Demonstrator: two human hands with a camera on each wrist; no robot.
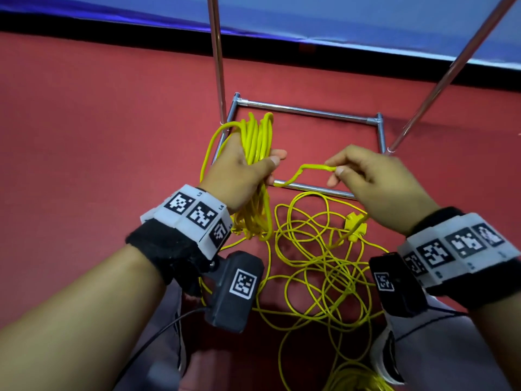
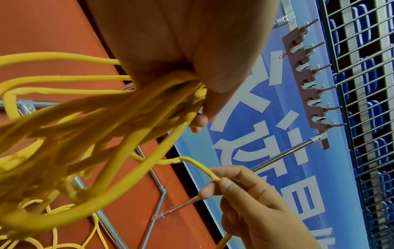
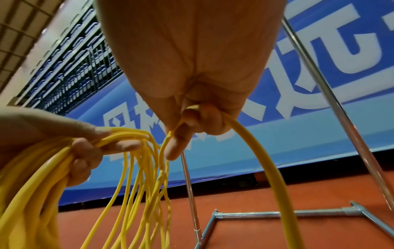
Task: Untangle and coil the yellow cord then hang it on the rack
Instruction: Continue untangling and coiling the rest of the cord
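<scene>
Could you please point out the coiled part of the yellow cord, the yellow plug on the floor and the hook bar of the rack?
coiled yellow cord point(image 1: 258, 136): head view, on the loops above the left hand.
yellow plug point(image 1: 355, 221): head view, on its body.
hook bar point(image 2: 307, 80): left wrist view, on its brown plate.

Loose cord point(image 1: 318, 266) lies on the floor point(image 1: 98, 131) before the rack base point(image 1: 304, 110).

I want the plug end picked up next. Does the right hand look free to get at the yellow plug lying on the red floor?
Probably not yet: the right hand is pinching a strand of the yellow cord. The yellow plug lies uncovered just below that wrist, among loose loops, so the way looks open once the strand is released.
</scene>
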